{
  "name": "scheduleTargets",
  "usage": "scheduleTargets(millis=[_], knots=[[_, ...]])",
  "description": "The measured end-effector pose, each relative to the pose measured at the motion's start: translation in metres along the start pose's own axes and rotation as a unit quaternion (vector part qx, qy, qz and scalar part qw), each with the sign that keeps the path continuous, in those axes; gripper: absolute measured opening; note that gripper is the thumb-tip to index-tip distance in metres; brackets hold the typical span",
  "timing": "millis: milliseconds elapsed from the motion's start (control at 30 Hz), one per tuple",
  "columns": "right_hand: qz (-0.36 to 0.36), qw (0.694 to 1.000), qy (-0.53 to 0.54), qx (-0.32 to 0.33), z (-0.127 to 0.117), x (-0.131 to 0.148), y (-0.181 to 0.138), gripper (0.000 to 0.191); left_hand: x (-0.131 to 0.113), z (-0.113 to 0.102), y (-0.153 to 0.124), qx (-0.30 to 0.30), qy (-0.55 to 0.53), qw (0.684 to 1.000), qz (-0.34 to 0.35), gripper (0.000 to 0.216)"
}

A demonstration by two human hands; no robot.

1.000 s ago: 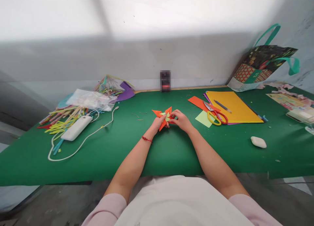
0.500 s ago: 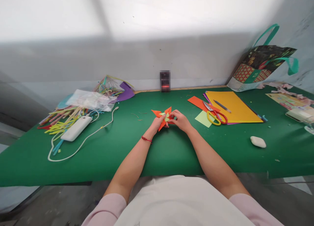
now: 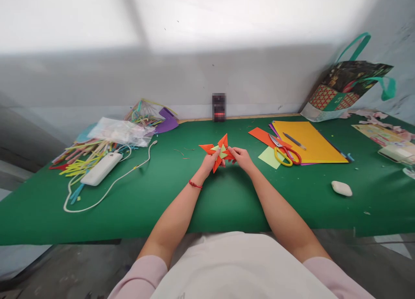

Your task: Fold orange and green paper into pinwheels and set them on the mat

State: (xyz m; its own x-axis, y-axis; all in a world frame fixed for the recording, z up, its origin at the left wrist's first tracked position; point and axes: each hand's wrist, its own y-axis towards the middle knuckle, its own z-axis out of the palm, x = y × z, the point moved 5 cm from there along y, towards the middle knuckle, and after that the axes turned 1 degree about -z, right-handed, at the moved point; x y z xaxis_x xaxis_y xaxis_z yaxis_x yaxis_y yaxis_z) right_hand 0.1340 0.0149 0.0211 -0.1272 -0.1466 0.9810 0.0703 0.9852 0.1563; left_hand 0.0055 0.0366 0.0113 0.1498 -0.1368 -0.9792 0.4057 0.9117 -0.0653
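An orange folded paper star (image 3: pixel 221 150) with a pale green centre is held just above the green table (image 3: pixel 227 195), at mid-table. My left hand (image 3: pixel 209 163) pinches its left lower side; a red string circles that wrist. My right hand (image 3: pixel 241 157) pinches its right side. The fingers of both hands are closed on the paper, and several orange points stick out above and beside them.
Right of my hands lie yellow-and-red scissors (image 3: pixel 282 152), a pencil (image 3: pixel 294 141) on yellow paper sheets (image 3: pixel 311 143) and a white eraser (image 3: pixel 341 188). At left are a white power bank (image 3: pixel 101 169) with cable and a heap of coloured straws (image 3: pixel 87 154). A patterned bag (image 3: pixel 346 89) leans at back right.
The paper star has been lifted and tilted up a little, so more of its points show. My right hand has shifted slightly right along its edge.
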Motion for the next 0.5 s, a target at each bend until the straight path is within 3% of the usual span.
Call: scheduleTargets(millis=[500], knots=[[-0.073,0.993,-0.096,0.002,-0.0013,0.0034,-0.0031,0.048,-0.0003,0.0016,-0.002,0.039,0.069,0.996,0.039,0.042]])
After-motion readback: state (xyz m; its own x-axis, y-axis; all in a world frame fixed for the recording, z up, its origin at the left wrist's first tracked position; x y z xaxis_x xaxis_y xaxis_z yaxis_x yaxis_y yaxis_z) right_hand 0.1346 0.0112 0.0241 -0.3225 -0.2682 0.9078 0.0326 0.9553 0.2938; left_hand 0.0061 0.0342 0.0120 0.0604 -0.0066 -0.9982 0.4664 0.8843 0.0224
